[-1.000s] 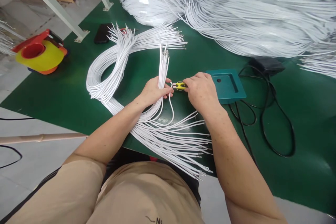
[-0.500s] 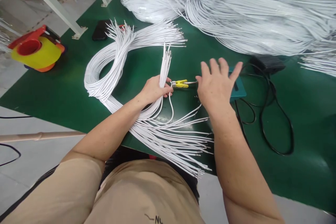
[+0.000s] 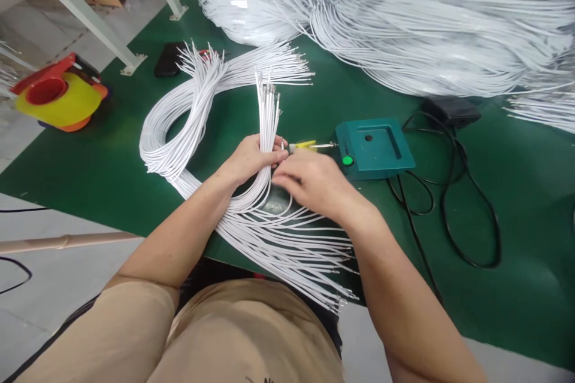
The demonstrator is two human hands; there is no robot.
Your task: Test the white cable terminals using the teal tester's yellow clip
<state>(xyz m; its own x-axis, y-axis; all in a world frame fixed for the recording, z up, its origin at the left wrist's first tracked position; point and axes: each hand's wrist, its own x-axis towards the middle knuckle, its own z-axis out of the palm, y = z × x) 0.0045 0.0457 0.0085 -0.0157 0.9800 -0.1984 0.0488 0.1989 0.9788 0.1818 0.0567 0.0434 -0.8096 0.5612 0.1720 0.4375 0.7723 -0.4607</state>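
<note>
My left hand (image 3: pixel 258 158) is closed around a bundle of white wires (image 3: pixel 268 116), whose metal-tipped ends stick up past the thumb. Close against it on the right is my right hand (image 3: pixel 314 182), fingers bent in a pinch at a single white wire that loops up beneath them; the exact grip is partly hidden. Just beyond the knuckles a yellow clip (image 3: pixel 306 145) on a metal rod points left from a teal box (image 3: pixel 381 152) with a lit green button (image 3: pixel 348 160). Loose wire ends (image 3: pixel 309 257) fan out below both hands.
A coiled wire bundle (image 3: pixel 155 125) lies at left, near a black object (image 3: pixel 168 60). Far left stands a tape dispenser (image 3: pixel 60 96) with yellow tape. A large wire heap (image 3: pixel 404 30) covers the back. Black cables (image 3: pixel 449 191) and a black adapter (image 3: pixel 453 111) are at right.
My right hand has moved left and down from beside the teal box to my left hand, its spread fingers now bent together. The teal box is uncovered. The held bundle has shifted slightly left.
</note>
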